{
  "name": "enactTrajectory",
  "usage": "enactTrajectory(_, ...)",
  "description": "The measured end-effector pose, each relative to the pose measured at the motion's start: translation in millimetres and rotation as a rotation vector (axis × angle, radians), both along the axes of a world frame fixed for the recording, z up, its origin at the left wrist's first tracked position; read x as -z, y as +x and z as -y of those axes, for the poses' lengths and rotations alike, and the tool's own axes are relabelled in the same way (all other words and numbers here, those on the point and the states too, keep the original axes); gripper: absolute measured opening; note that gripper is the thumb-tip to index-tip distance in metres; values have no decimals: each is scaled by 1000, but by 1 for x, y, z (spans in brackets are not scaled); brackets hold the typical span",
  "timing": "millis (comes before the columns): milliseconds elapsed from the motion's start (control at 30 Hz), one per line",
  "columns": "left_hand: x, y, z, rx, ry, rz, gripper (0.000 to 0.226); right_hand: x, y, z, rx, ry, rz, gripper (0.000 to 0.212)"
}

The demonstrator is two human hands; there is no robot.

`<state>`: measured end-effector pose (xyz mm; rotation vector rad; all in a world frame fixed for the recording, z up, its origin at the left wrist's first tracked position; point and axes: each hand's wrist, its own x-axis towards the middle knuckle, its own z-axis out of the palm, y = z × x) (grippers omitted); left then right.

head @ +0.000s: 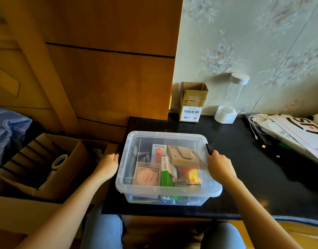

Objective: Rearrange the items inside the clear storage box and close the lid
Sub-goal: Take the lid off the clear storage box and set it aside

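Head view: clear storage box [168, 193] on black table [253, 168], long axis running away, lid [129, 146] on. Inside: rose case [147, 174], mini fan carton [159, 153], cardboard piece [184, 156]. Left hand [108, 165] beside left rim, grasp unclear. Right hand [218, 163] curled around black latch [209, 149]. Behind: small carton [192, 103], clear canister [230, 99].

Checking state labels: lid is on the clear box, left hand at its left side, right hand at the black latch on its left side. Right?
Not quite. In the head view the right hand is at the black latch on the right side of the clear box, not the left. The lid is on, and the left hand is at the left side.
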<state>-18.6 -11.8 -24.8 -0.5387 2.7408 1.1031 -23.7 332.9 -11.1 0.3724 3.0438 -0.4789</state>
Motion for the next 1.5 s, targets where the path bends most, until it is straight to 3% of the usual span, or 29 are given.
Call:
enactTrajectory(67,6,3,0,-85,225,36,41,3,1,-13,86,-226,34,27)
enactTrajectory(133,10,6,-3,-144,377,81,43,11,9,-29,177,-649,70,35)
enactTrajectory(200,9,9,-3,-162,447,104,44,18,20,-39,290,-924,86,29)
enactTrajectory(300,4,12,1,-189,338,-12,42,19,25,-43,317,-860,12,33)
enactTrajectory(467,-17,20,-5,-105,162,-218,37,-4,25,-22,138,-703,-245,26)
enactTrajectory(600,-27,24,-15,-16,56,-234,33,-15,22,-2,98,-592,-159,23)
enactTrajectory(767,-26,26,-17,5,84,-200,35,-13,20,5,163,-514,-98,30)
enactTrajectory(1000,-34,28,-20,-76,173,-137,44,-17,26,9,272,-622,-69,25)
enactTrajectory(1167,-33,30,-20,-158,321,-144,28,-22,33,11,287,-767,-150,20)
enactTrajectory(1333,-40,32,-20,-146,401,-299,15,-36,36,7,245,-880,-281,22)
enactTrajectory(1500,-66,29,-23,-118,386,-424,40,-61,33,7,195,-1088,-270,29)
